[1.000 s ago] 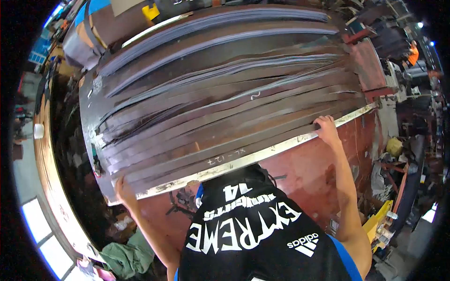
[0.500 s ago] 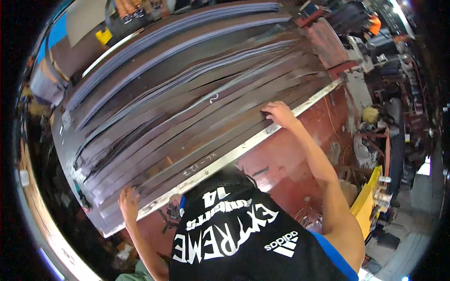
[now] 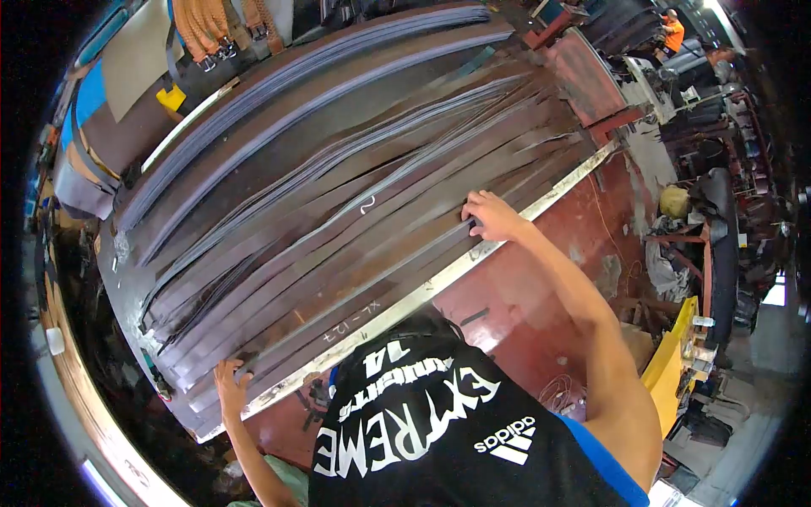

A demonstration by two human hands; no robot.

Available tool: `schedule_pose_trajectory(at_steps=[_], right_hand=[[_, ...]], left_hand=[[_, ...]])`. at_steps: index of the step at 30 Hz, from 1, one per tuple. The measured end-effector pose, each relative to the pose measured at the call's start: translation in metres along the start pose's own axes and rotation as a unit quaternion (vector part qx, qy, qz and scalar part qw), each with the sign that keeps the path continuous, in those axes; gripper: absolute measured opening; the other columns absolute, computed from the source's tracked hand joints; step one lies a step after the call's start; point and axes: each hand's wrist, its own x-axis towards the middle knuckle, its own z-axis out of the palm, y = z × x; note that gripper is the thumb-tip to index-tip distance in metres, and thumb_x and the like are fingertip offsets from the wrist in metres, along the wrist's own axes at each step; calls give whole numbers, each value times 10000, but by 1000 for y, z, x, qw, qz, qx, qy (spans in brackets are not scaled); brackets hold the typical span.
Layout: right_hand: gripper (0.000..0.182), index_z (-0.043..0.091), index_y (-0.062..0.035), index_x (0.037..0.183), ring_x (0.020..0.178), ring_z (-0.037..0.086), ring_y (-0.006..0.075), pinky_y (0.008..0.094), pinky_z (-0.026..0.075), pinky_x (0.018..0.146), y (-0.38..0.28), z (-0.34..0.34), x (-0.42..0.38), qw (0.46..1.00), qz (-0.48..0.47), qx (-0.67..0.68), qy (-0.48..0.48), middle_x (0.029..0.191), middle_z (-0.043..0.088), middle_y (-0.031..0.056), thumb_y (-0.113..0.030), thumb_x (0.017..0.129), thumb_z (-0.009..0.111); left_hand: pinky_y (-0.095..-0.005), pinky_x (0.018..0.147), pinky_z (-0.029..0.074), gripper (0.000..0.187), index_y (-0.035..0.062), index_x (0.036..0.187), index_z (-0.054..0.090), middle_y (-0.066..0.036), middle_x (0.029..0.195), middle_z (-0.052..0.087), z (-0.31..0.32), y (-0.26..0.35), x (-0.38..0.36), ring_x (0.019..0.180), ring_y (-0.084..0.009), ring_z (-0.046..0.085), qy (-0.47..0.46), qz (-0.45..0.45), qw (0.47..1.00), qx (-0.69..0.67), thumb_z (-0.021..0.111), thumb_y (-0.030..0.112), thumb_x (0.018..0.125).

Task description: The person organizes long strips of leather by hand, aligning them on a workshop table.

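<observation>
Long dark brown strips point(image 3: 380, 224), which look like leather or a similar sheet material, lie side by side in layers across the worktable. My right hand point(image 3: 492, 216) has its fingers curled over the edge of a strip near the front, toward its right part. Toward the left end of the same front strip point(image 3: 363, 280), my left hand point(image 3: 230, 387) is bent round the edge, its fingertips partly hidden. Closest to me lies a strip marked "XL-127" in white point(image 3: 351, 321). Another strip carries a white squiggle point(image 3: 367, 205).
A pale edge strip point(image 3: 439, 287) runs along the table front, above a red floor point(image 3: 507, 304). Thick stacks of strips point(image 3: 338, 80) lie at the back. Orange-brown belts point(image 3: 203, 29) hang beyond. A person in orange point(image 3: 672, 35) is far right. A yellow panel point(image 3: 672, 363) stands near my right elbow.
My right hand has shifted slightly left and its fingers have curled onto the strip. My left hand has closed in on the strip's left end. The view has shifted slightly.
</observation>
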Motion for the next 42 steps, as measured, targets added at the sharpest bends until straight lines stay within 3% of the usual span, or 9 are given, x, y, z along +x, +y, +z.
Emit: schedule_pose_trajectory(at_steps=[8,13,20,23,27,32,36,38,42], right_hand=[[363,563,-82,1035,992,550,335,436,425,872,16,3,-10,997,9,63,-35,1027,588,110,-229,777,771],[336,594,-74,1049,987,546,334,438,433,867,52,-6,-30,999,-28,-1,20,1007,584,99,-304,828,701],[289,602,-67,1018,989,552,341,445,431,883,119,-36,-67,996,35,-78,19,1009,585,115,-284,839,669],[281,612,-55,1055,1058,550,364,456,428,946,141,-39,-73,987,47,-137,66,1104,602,141,-248,853,640],[359,608,-39,1135,1113,527,403,478,412,985,150,-37,-79,987,105,-112,43,1200,591,178,-243,844,659],[312,599,-16,1080,1113,512,425,495,406,966,149,-40,-76,984,133,-114,13,1209,572,219,-174,825,683],[269,584,-17,1016,986,518,417,501,412,859,158,-33,-77,986,68,-136,73,1039,568,197,-139,797,682],[253,576,-19,977,934,512,410,501,406,817,151,-40,-74,990,58,-113,63,967,542,185,-139,785,688],[243,574,-19,959,933,513,408,498,408,815,150,-40,-72,989,54,-124,66,962,537,186,-142,785,692]], left_hand=[[-456,912,378,318,78,1000,581,-109,1000,597,6,0,-16,1001,-348,524,-21,-62,997,36,718,275,792],[-446,938,373,304,51,1007,583,-105,1001,614,10,7,-19,982,-334,547,24,-46,998,41,713,229,798],[-449,952,375,263,36,985,618,-110,996,620,17,7,-26,1004,-331,553,55,-26,996,61,709,193,794],[-468,961,375,276,39,998,626,-117,998,624,17,7,-27,1009,-341,553,57,-41,994,78,716,184,781],[-490,992,367,317,80,1048,649,-115,1066,632,34,-10,-36,1071,-350,543,81,-54,991,91,733,243,789],[-491,1013,348,343,100,1079,630,-88,1075,610,20,12,-33,1070,-322,536,94,-64,988,105,729,260,792],[-494,1045,331,338,110,1091,619,-75,1064,594,19,-1,-46,1080,-306,532,130,-79,976,157,721,245,798],[-504,1077,306,329,118,1094,610,-66,1037,581,11,-10,-49,1099,-287,529,91,-93,983,131,711,230,801],[-530,1085,289,329,146,1096,610,-49,1004,571,2,-28,-57,1116,-263,532,101,-111,981,125,711,201,788]])
